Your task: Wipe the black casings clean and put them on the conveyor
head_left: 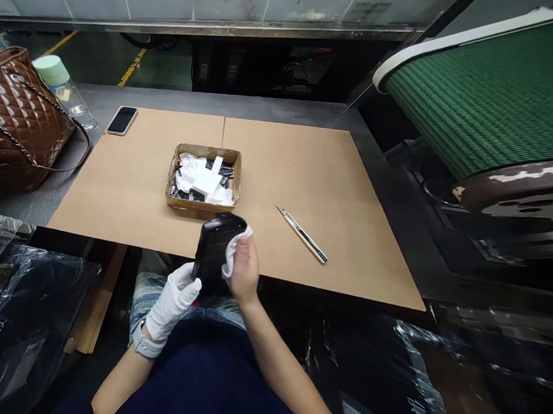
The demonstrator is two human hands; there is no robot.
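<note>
My left hand (175,300), in a white glove, grips the lower end of a black handheld device (215,248) held over my lap at the table's near edge. My bare right hand (244,270) presses a small white cloth (233,249) against the device's right side, fingers closed on the cloth. Just beyond the device sits a small cardboard box (201,207) holding white wipes and several small black parts.
A utility knife (301,234) lies on the brown board (306,171) to the right. A phone (122,120), a brown quilted bag (16,119) and a bottle (63,84) are at the far left. Plastic-wrapped black items flank my lap. A green conveyor (486,94) rises at the right.
</note>
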